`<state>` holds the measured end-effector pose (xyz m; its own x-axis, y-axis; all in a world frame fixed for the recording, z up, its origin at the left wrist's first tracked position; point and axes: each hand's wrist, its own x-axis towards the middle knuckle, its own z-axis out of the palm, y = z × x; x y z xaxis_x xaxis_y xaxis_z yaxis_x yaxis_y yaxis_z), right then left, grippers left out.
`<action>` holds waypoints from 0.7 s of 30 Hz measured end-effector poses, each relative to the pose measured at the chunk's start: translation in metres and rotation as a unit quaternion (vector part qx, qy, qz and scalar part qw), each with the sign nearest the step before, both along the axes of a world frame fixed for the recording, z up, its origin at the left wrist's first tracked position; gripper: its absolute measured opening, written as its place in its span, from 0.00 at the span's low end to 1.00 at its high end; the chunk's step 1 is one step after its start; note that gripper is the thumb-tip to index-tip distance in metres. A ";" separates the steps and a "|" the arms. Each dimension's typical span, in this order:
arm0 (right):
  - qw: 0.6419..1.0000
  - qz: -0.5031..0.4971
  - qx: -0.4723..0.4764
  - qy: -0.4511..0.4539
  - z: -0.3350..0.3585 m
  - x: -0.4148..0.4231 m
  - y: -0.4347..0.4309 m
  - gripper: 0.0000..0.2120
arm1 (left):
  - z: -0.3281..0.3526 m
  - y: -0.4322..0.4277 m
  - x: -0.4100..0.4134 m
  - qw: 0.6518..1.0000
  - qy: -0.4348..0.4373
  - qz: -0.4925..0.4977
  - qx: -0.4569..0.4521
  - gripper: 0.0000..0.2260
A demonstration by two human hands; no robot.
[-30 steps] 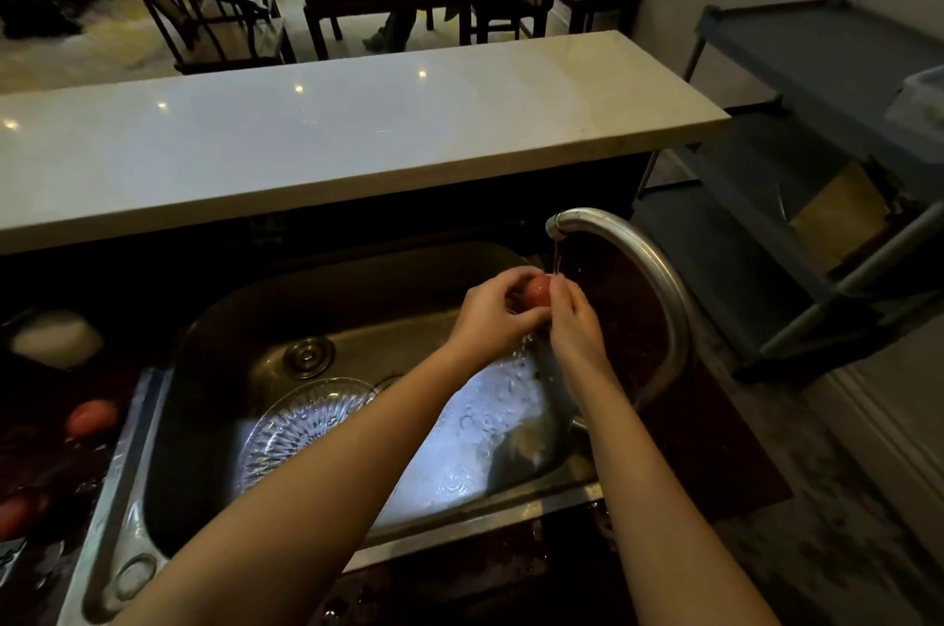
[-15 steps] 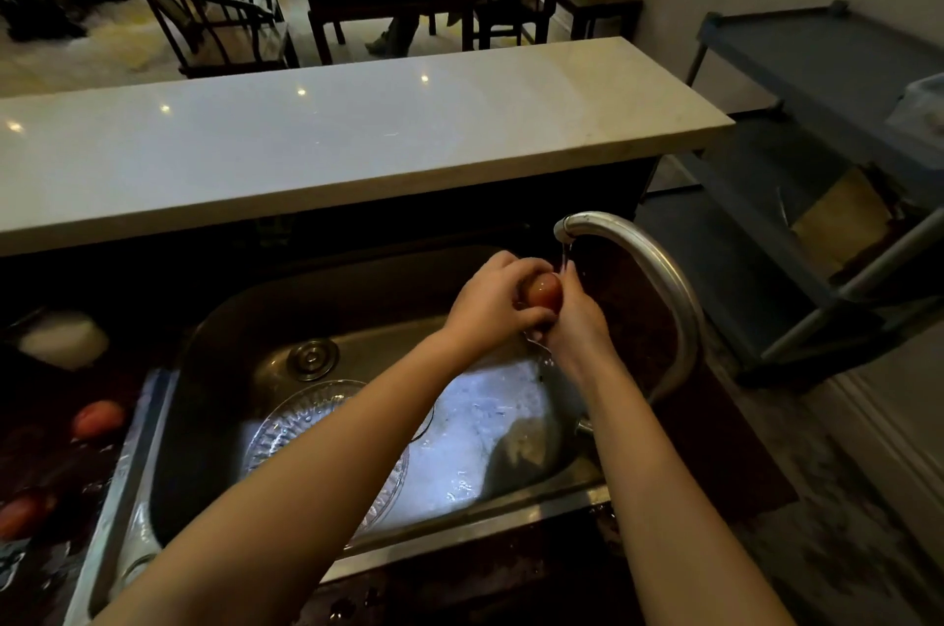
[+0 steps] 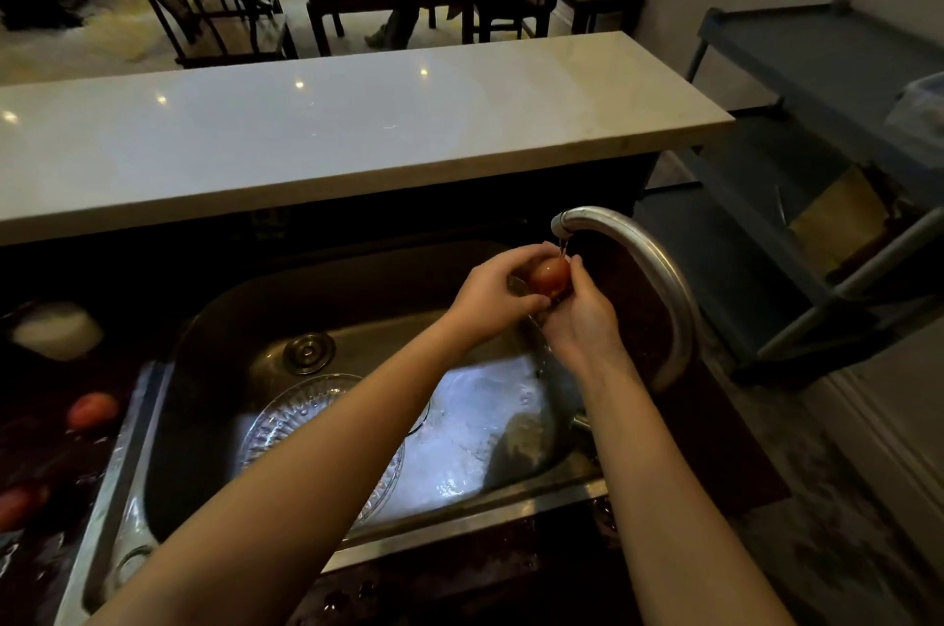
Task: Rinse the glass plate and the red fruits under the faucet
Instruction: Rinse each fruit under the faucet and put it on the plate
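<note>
Head: left hand, right hand grip round red fruit under faucet.

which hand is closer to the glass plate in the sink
Left. The left hand grips the red fruit above and right of the glass plate; the right hand holds it from farther right.

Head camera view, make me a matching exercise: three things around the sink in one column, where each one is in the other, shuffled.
Things:
1. glass plate
2. held red fruit
3. loose red fruit

Places:
A. on the dark counter left of the sink
B. between the left hand and right hand, under the faucet
C. lying in the sink basin

Pairs: 1-C, 2-B, 3-A
</note>
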<state>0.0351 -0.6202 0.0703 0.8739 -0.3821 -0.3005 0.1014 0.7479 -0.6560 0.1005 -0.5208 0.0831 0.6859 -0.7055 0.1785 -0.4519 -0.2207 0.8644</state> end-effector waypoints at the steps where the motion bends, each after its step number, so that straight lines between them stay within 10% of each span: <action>1: 1.000 0.003 -0.002 -0.009 0.000 -0.001 0.001 0.15 | -0.001 0.000 0.000 1.000 0.029 -0.001 -0.008 0.26; 7: 0.998 0.011 -0.059 -0.036 -0.003 -0.002 0.001 0.14 | -0.004 0.000 -0.002 0.999 -0.020 0.040 -0.005 0.24; 14: 0.926 0.002 -0.352 0.137 0.004 -0.001 0.002 0.08 | 0.000 -0.005 -0.010 0.981 -0.183 0.056 0.003 0.21; 21: 0.933 -0.013 -0.351 0.078 -0.004 -0.011 0.002 0.15 | 0.002 0.001 -0.001 0.995 -0.085 0.041 0.027 0.24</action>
